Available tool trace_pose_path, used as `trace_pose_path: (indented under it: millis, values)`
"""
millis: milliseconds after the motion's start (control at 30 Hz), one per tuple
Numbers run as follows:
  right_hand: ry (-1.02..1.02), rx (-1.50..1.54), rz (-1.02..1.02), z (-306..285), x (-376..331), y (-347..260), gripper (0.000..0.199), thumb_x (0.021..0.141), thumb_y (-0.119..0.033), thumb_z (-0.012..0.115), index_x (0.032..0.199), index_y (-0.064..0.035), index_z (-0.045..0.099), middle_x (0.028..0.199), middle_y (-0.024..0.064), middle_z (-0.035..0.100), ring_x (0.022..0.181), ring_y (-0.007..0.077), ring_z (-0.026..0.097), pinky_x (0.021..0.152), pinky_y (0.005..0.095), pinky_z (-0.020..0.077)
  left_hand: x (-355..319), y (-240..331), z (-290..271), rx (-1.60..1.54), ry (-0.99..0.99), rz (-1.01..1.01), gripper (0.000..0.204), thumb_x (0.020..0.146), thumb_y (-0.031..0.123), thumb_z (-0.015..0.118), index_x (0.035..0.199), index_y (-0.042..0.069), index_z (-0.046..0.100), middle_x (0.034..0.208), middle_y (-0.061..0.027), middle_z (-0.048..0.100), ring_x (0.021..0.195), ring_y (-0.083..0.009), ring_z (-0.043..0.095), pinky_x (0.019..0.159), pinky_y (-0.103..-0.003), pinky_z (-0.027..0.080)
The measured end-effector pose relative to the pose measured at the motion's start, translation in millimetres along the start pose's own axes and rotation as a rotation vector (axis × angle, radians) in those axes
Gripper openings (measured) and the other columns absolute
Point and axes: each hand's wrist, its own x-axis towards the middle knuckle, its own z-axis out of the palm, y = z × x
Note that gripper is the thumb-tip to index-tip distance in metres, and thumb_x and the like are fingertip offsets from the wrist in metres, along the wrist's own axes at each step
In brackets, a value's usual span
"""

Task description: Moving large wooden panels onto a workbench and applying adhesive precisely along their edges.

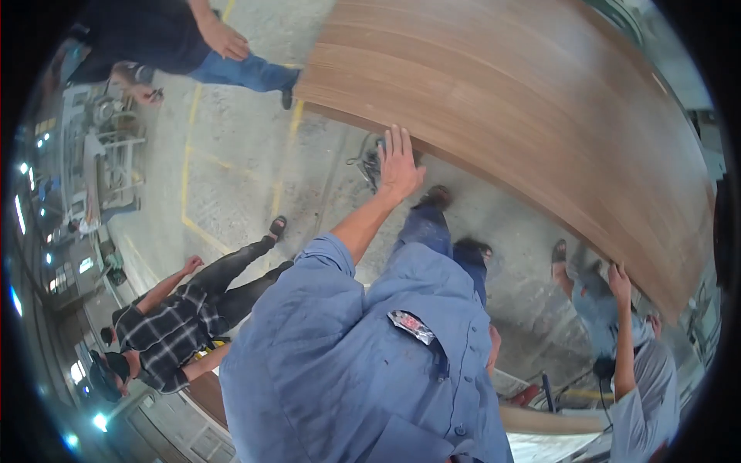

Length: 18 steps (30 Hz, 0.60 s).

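My left hand (399, 166) reaches forward with its fingers stretched out and close together, palm down. Its fingertips lie at the near edge of a large brown wooden panel (494, 85), and seem to touch it. The panel spans the far and right side of the view, raised above the floor. A small part of my right hand (494, 351) shows beside the blue shirt at my waist; its fingers are mostly hidden. In the shirt's chest pocket sits a small packet (411, 326).
On the right, another person's hand (620, 279) is at the panel's edge. A person in jeans (243, 71) stands at the panel's far left corner. A person in a plaid shirt (174, 332) is at left. Cables (369, 163) lie on the concrete floor (239, 147).
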Motion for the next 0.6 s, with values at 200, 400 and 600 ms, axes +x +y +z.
trace_pose_path:
  millis: [200, 400, 600]
  values:
    - [0.029, 0.107, -0.040, -109, 9, 25, 0.034, 0.093, -0.023, 0.052, 0.112, 0.0055, 0.053, 0.080, 0.0050, 0.060, 0.066, 0.0100, 0.054, 0.056, 0.0225, 0.0420, -59, 141, 51, -0.067, -0.087, 0.296, 0.095, 0.067, 0.028, 0.072, 0.141, -0.001, 0.020, 0.148, -0.0221, 0.013, 0.136, -0.0429, 0.010, 0.107, -0.057, 0.014]
    - [0.035, -0.083, -0.011, -200, -1, 18, 0.025, 0.094, -0.022, 0.048, 0.103, -0.0001, 0.056, 0.078, 0.0029, 0.060, 0.064, 0.0094, 0.056, 0.053, 0.0227, 0.0434, -100, 253, 98, -0.068, -0.116, 0.413, 0.086, 0.069, 0.031, 0.070, 0.139, 0.003, 0.029, 0.148, -0.0218, 0.014, 0.133, -0.0493, 0.011, 0.105, -0.059, 0.018]
    - [0.140, -0.131, 0.086, -215, -27, 15, 0.023, 0.094, -0.021, 0.046, 0.102, -0.0017, 0.056, 0.080, 0.0042, 0.060, 0.066, 0.0108, 0.057, 0.058, 0.0242, 0.0471, -83, 270, 122, -0.789, -0.034, -0.082, 0.034, 0.080, 0.035, 0.066, 0.080, 0.002, 0.065, 0.090, -0.0163, 0.065, 0.085, -0.0256, 0.061, 0.072, -0.039, 0.048]
